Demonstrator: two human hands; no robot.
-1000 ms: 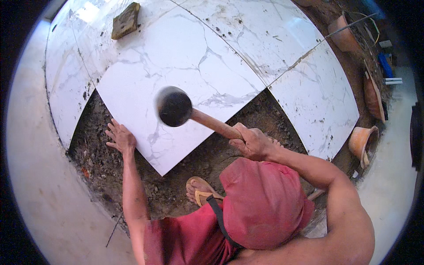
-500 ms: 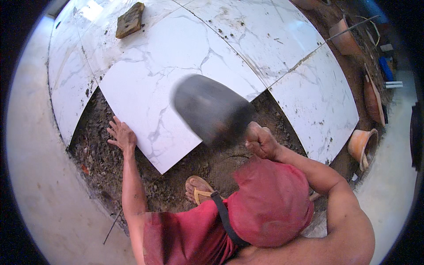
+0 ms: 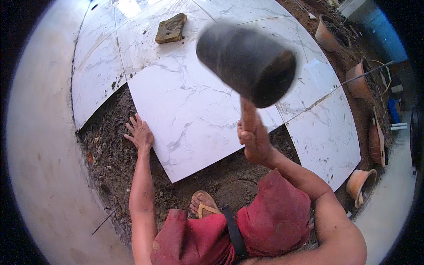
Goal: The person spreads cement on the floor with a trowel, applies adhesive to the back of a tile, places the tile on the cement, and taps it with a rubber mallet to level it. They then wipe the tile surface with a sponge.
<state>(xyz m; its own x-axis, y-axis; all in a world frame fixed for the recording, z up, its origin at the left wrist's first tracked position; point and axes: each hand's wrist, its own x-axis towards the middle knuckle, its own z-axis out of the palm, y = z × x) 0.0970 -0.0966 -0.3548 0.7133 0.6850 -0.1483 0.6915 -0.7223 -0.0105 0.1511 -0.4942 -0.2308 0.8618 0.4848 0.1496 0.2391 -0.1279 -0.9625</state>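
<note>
A rubber mallet with a large black head (image 3: 245, 62), slightly blurred, is raised over a white grey-veined tile (image 3: 185, 132). My right hand (image 3: 254, 139) grips its wooden handle above the tile's near right side. My left hand (image 3: 139, 134) lies with fingers spread at the left edge of that tile, beside exposed dark mortar bed (image 3: 104, 168). A weathered block (image 3: 170, 27) rests on the tiles beyond. My sandalled foot (image 3: 203, 203) is on the dark bed in front of me.
More tiles lie left (image 3: 95, 79) and right (image 3: 324, 148). Clay pots (image 3: 360, 187), a blue object (image 3: 393, 110), white pipes and rods crowd the right side. A pale plastered band (image 3: 42, 145) runs along the left, with a thin rod (image 3: 104, 221) by it.
The mallet, low over the tile a second ago, is now higher and farther right, held more upright. The view has shifted, so tiles and my left hand appear lower and farther right.
</note>
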